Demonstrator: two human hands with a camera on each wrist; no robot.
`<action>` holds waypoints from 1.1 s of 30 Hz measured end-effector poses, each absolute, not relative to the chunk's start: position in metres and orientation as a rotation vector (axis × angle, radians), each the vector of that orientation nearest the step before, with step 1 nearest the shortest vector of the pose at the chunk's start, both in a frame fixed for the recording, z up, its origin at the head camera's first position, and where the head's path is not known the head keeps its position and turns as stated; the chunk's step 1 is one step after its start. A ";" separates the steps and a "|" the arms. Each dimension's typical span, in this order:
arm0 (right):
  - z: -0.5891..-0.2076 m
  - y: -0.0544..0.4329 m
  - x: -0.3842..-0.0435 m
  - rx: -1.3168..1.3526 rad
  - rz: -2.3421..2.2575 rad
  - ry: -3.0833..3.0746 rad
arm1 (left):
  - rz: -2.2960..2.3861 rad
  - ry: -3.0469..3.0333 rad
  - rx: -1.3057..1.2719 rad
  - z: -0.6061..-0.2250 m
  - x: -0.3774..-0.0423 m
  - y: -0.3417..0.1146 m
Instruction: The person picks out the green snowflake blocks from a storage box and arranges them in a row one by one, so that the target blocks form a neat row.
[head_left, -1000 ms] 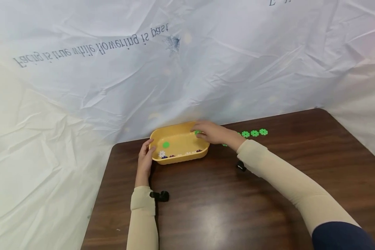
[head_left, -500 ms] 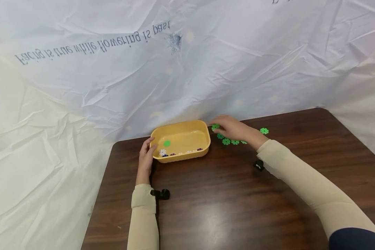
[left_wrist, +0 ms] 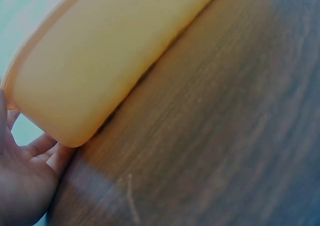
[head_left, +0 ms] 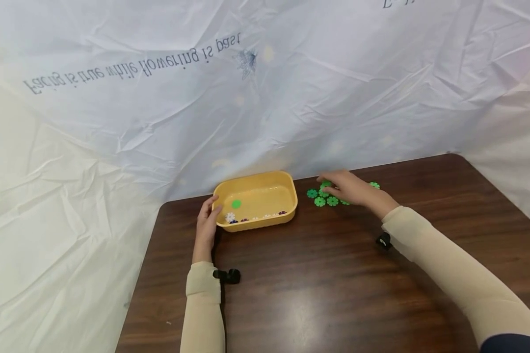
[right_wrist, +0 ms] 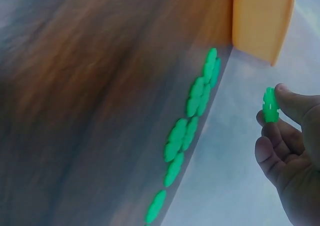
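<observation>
A yellow plastic tub stands at the table's back edge. My left hand grips its left end, thumb over the rim and fingers along the outside; the left wrist view shows these fingers at the tub's corner. Inside lie a green disc, a white flower-shaped disc and several white and purple ones along the near wall. To the right of the tub, my right hand pinches a green snowflake disc between thumb and fingers, above several green discs lying close together, partly hidden by the hand.
The brown wood table ends at a back edge near the tub and discs. Behind it hangs a wrinkled white cloth with printed lettering. Black wrist cameras sit on both sleeves. One green disc lies farther right.
My right hand has moved right, from over the tub's right end to above the green discs, with a green disc in its fingers. The left hand and the tub have stayed put.
</observation>
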State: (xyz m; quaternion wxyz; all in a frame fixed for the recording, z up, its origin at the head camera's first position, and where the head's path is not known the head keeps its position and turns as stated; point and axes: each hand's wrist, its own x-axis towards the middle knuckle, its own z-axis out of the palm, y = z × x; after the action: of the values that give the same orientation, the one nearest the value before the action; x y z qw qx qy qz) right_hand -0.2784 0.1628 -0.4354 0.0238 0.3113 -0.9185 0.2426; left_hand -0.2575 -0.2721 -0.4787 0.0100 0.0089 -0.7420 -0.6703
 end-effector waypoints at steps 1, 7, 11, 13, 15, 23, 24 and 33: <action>-0.437 0.166 -0.277 0.949 0.751 -2.854 | -2.094 -2.315 0.033 -0.479 -0.257 -0.272; -0.444 0.184 -0.267 0.898 0.782 -2.864 | -2.088 -2.311 0.056 -0.480 -0.255 -0.273; -0.447 0.195 -0.261 0.893 0.779 -2.851 | -2.078 -2.311 0.053 -0.479 -0.255 -0.273; -0.449 0.199 -0.259 0.891 0.766 -2.842 | -2.074 -2.312 0.052 -0.480 -0.256 -0.273; -0.452 0.203 -0.257 0.884 0.759 -2.835 | -2.073 -2.313 0.055 -0.480 -0.256 -0.273; -0.461 0.221 -0.249 0.786 0.748 -2.828 | -2.064 -2.324 0.047 -0.481 -0.258 -0.272; -0.463 0.224 -0.249 0.780 0.737 -2.825 | -2.065 -2.324 0.045 -0.481 -0.258 -0.272; -0.469 0.236 -0.247 0.734 0.662 -2.878 | -2.088 -2.309 0.037 -0.480 -0.262 -0.272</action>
State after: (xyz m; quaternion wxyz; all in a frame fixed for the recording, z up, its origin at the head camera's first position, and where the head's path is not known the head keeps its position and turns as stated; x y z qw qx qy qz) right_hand -0.2467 0.2363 -0.4686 0.0494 0.2409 -0.9446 0.2173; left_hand -0.2622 -0.2724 -0.4799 0.0139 0.0120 -0.7416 -0.6706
